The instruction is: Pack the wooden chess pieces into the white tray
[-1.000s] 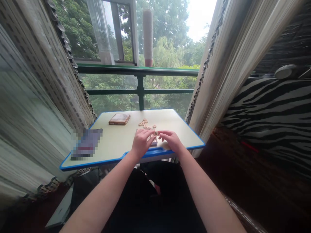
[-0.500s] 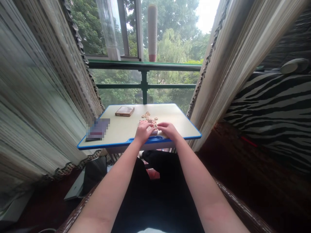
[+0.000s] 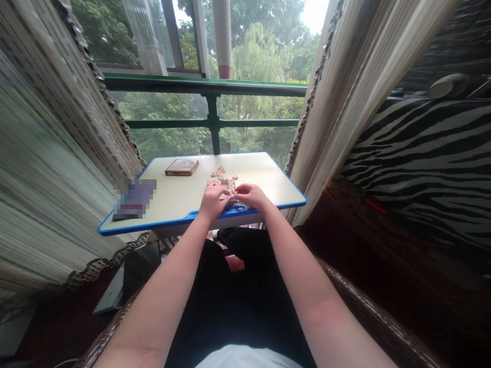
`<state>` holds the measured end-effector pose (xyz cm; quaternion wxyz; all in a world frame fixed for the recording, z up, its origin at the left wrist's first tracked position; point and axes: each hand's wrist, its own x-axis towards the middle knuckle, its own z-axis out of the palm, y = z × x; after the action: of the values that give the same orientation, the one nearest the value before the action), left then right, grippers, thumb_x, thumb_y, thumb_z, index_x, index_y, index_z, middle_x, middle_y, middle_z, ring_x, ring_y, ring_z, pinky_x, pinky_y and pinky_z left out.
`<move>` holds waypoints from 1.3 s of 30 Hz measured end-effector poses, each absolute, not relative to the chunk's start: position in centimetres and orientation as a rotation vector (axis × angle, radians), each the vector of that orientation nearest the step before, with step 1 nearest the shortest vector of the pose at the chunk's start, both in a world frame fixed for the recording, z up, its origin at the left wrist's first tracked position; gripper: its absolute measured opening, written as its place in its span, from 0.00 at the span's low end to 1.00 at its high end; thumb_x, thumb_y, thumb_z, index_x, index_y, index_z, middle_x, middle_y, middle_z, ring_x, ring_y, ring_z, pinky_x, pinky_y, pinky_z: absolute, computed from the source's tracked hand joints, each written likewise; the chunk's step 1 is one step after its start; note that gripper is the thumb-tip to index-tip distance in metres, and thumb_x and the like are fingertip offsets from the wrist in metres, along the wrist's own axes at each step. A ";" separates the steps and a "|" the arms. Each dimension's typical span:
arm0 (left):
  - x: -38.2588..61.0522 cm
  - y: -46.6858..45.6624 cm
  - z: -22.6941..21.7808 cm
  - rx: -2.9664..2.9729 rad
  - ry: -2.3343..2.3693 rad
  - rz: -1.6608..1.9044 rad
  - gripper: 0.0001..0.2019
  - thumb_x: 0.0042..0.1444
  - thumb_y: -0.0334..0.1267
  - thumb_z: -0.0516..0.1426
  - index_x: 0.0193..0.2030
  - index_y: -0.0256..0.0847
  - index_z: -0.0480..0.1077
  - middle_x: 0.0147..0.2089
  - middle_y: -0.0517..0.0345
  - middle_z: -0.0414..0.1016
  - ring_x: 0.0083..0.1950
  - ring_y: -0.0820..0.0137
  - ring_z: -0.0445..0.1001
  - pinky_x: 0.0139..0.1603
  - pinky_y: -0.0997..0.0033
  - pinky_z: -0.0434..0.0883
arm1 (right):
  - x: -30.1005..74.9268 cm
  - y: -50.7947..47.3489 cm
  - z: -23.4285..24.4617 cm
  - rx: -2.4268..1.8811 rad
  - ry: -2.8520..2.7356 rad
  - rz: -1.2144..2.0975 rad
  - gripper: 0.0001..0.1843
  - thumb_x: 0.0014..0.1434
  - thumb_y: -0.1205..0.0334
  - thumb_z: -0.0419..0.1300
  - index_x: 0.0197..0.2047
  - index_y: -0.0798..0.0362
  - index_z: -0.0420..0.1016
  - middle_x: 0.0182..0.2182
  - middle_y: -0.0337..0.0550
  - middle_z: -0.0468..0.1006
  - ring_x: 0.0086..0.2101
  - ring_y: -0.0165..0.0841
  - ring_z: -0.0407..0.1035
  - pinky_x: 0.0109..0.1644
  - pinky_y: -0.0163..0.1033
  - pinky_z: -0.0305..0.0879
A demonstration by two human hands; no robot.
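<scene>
A small open box (image 3: 225, 182) lies near the front edge of the table, with round wooden Chinese chess pieces along its left and right sides. My left hand (image 3: 213, 202) reaches over the box's front left part, thumb and fingers closing in on a chess piece with dark marking (image 3: 232, 192) at the right side. From the right, my right hand (image 3: 251, 196) pinches at the same piece with its fingertips. Red-marked pieces (image 3: 217, 183) sit in the box's back left corner. My left hand hides the front left of the box.
Several loose chess pieces (image 3: 220, 171) lie behind the box, and a single one (image 3: 235, 177) lies to their right. A flat brown box or lid (image 3: 182, 167) is at the back left of the table (image 3: 264, 168). A blurred dark book-like item (image 3: 135, 199) lies at the left edge.
The dark-marked piece between my fingers has come down from a raised position into line with the pieces on the box's right side. My view has shifted a little to the right.
</scene>
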<state>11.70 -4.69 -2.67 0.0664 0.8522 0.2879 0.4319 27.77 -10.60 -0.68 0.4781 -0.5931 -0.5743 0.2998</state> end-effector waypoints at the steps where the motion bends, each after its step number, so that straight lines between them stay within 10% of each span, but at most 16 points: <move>1: 11.7 -4.7 -2.6 2.572 0.867 1.302 0.08 0.50 0.43 0.58 0.30 0.40 0.73 0.33 0.53 0.76 0.39 0.62 0.70 0.48 0.61 0.65 | 27.8 -10.6 -0.7 -1.449 -1.409 0.722 0.15 0.42 0.62 0.65 0.35 0.59 0.75 0.31 0.43 0.76 0.33 0.29 0.69 0.38 0.34 0.65; 39: 12.1 -5.9 -2.2 2.550 1.076 1.177 0.10 0.52 0.43 0.56 0.27 0.44 0.76 0.37 0.55 0.78 0.50 0.56 0.65 0.53 0.51 0.51 | 27.2 -10.7 -1.0 -1.662 -1.688 0.165 0.11 0.52 0.63 0.57 0.34 0.53 0.81 0.33 0.43 0.80 0.35 0.31 0.72 0.42 0.32 0.64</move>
<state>12.07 -5.92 -2.22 0.0669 0.8458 0.3571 0.3906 27.21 -10.73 -0.95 0.3743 -0.6490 -0.6592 0.0643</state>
